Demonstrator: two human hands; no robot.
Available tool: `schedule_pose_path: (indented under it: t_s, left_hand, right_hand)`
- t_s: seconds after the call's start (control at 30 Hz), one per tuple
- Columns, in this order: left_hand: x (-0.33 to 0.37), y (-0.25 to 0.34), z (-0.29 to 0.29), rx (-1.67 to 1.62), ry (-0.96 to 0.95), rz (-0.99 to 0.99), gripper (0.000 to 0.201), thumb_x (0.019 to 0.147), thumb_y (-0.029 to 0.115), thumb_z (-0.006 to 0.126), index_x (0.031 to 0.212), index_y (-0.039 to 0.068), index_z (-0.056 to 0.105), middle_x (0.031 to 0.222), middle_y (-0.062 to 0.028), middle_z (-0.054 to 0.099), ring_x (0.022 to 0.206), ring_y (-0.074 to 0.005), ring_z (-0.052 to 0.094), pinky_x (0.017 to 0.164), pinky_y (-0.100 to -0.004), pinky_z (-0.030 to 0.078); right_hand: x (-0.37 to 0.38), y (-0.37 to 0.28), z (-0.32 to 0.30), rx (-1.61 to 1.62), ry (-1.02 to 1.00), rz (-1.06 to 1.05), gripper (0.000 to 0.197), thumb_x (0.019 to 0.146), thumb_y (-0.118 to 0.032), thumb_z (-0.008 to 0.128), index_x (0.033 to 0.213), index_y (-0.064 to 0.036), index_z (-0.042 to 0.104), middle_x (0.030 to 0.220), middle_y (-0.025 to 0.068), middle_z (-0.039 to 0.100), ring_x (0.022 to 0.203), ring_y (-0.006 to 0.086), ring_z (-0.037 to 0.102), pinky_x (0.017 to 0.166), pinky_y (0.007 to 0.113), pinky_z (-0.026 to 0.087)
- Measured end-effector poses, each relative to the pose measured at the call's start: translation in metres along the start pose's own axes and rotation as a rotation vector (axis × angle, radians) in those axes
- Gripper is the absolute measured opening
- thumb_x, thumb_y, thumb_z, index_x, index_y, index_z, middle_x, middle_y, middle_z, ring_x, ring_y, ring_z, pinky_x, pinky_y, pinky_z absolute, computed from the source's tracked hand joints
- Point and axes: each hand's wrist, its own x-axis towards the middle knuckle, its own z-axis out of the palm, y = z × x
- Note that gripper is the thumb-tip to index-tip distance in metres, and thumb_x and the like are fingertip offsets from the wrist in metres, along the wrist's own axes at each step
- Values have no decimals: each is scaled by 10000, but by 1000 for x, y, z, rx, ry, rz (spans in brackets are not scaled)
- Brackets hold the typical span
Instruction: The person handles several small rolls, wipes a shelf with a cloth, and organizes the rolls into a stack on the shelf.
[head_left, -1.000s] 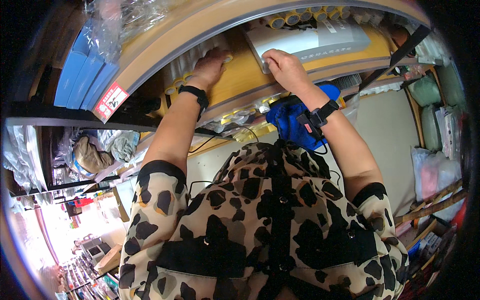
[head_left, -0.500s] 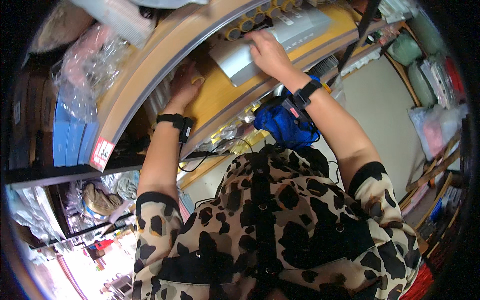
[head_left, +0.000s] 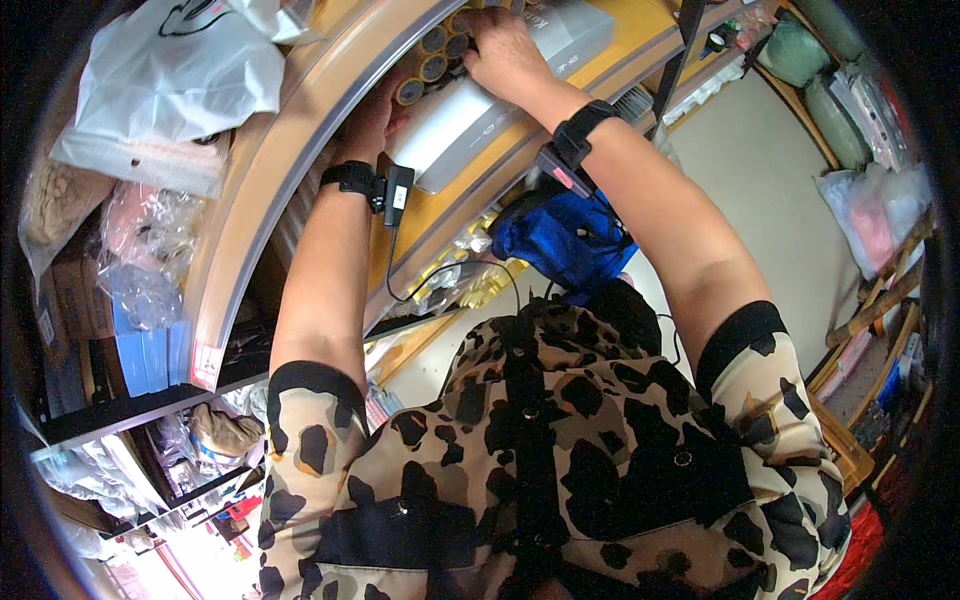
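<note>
Several small rolls (head_left: 432, 67) with dark round ends and yellowish rims are stacked on a wooden shelf. A long silver-grey box (head_left: 455, 135) lies in front of them. My right hand (head_left: 508, 62) reaches over this box, its fingers bent around one of the rolls at the top of the view. Beside the stack's left end is my left hand (head_left: 370, 122), near the end of the box. The upper shelf's edge and shadow hide most of its fingers, so what they hold does not show. Black bands with small devices sit on both wrists.
Above, the curved upper shelf edge (head_left: 265, 150) crosses close over my left arm. White plastic packages (head_left: 180, 90) and blue boxes (head_left: 145, 350) are at the left. A blue bag (head_left: 565, 240) hangs below the shelf, and a thin black cable (head_left: 440, 268) trails from my left wrist.
My left hand has moved up and away toward the stack; the roll that showed by its fingers is out of sight. My right hand has shifted up and left, from the box's far edge onto the rolls.
</note>
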Motion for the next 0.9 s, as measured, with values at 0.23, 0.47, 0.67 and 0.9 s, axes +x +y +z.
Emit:
schedule_pose_path:
  t_s: [0.23, 0.47, 0.67, 0.9]
  left_hand:
    - [-4, -40, -38, 631, -70, 750, 342, 817, 331, 537, 1066, 104, 476, 1027, -74, 504, 940, -184, 507, 665, -335, 505]
    - [-75, -36, -54, -409, 228, -252, 270, 842, 260, 507, 1024, 61, 502, 966, -57, 542, 813, -154, 566, 593, -268, 529]
    - [-104, -44, -98, -55, 209, -350, 279, 861, 278, 467, 1022, 64, 547, 969, -56, 575, 846, -125, 550, 614, -222, 478]
    - [-69, -59, -100, 370, 86, -301, 332, 823, 302, 506, 1036, 51, 554, 962, -76, 574, 817, -140, 555, 636, -244, 469]
  right_hand:
    - [26, -31, -16, -20, -303, -76, 417, 716, -225, 575, 1108, -91, 523, 1173, 150, 473, 1082, 330, 445, 902, 459, 364]
    - [30, -28, 10, 225, -325, -43, 462, 864, -325, 347, 1235, -50, 365, 1272, 167, 366, 1199, 281, 308, 1008, 355, 228]
    - [32, -32, 18, 267, -240, -32, 441, 876, -315, 338, 1216, -36, 372, 1286, 182, 342, 1199, 288, 302, 1009, 343, 231]
    - [27, -51, -8, 827, -327, 168, 391, 873, -308, 417, 1133, -18, 454, 1184, 143, 450, 1111, 218, 393, 950, 311, 304]
